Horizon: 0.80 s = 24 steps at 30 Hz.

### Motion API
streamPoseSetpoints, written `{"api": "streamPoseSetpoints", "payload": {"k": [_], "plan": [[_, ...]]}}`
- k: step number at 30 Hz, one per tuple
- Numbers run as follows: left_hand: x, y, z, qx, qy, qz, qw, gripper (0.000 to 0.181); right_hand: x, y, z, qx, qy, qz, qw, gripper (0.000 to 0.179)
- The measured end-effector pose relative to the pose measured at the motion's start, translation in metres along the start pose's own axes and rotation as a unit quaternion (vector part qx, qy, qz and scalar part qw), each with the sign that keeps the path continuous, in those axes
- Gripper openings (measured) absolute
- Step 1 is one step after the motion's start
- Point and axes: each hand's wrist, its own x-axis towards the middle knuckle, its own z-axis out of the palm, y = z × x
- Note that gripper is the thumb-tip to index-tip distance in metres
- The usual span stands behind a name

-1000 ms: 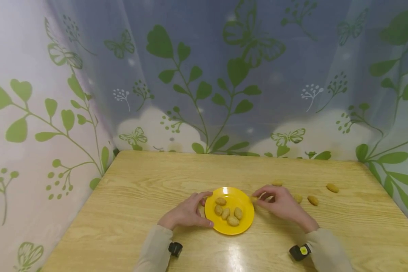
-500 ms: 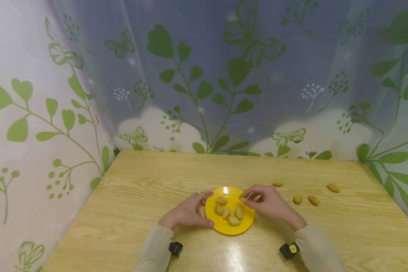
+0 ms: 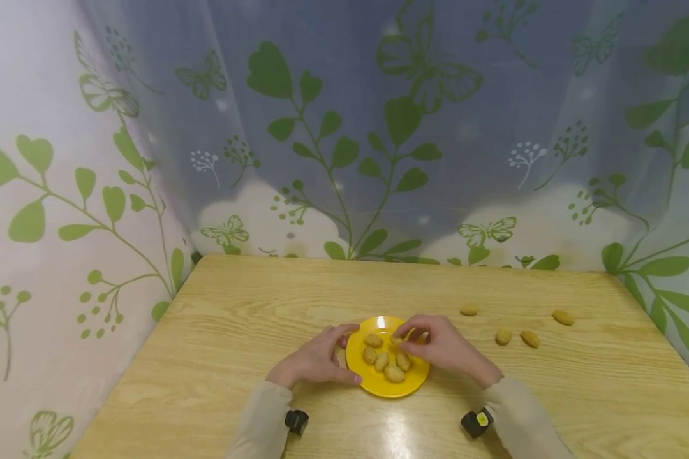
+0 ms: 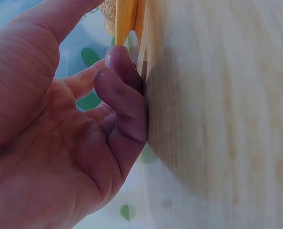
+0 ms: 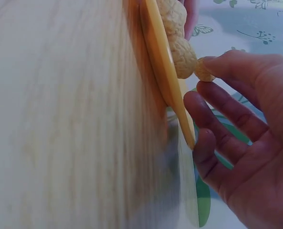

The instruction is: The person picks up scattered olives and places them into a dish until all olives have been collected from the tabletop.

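A yellow plate [image 3: 387,389] bears several tan walnuts with wrinkled shells, one of them a walnut [image 3: 394,373] near its front. My left hand [image 3: 316,357] grips the plate's left rim, thumb at the front and index finger at the back. In the left wrist view its other fingers [image 4: 125,102] curl beside the plate at the tabletop. My right hand [image 3: 439,344] pinches another walnut [image 5: 205,69] between thumb and fingertips, over the plate's right half. In the head view the fingers mostly cover that walnut.
On the wooden table [image 3: 252,299], right of the plate, lie several loose walnuts, among them a walnut [image 3: 468,309] farther back and a walnut [image 3: 563,317] at the far right. Patterned curtains [image 3: 344,159] stand behind and at both sides.
My right hand has moved left, carrying the pinched walnut from the plate's right edge to above its inside. The left hand and the plate have stayed in place.
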Motion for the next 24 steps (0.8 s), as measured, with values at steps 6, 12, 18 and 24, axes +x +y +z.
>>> {"api": "streamPoseSetpoints", "payload": {"k": [6, 12, 18, 24], "plan": [[-0.0007, -0.0005, 0.0004, -0.002, 0.002, 0.002, 1.0000, 0.093, 0.0008, -0.0004, 0.0022, 0.000, -0.018, 0.022, 0.9996, 0.015], [-0.0003, -0.0023, 0.0004, -0.003, 0.002, 0.005, 1.0000, 0.093, 0.0020, -0.0038, 0.0034, -0.001, -0.027, 0.032, 0.9991, 0.015], [-0.0001, -0.0030, 0.0006, -0.004, 0.002, 0.006, 1.0000, 0.093, 0.0034, -0.0036, 0.0055, -0.009, -0.035, 0.041, 0.9985, 0.013], [-0.0007, -0.0031, 0.0012, -0.002, 0.006, 0.011, 0.9999, 0.094, 0.0036, -0.0063, 0.0057, -0.015, -0.045, 0.046, 0.9978, 0.012]]}}
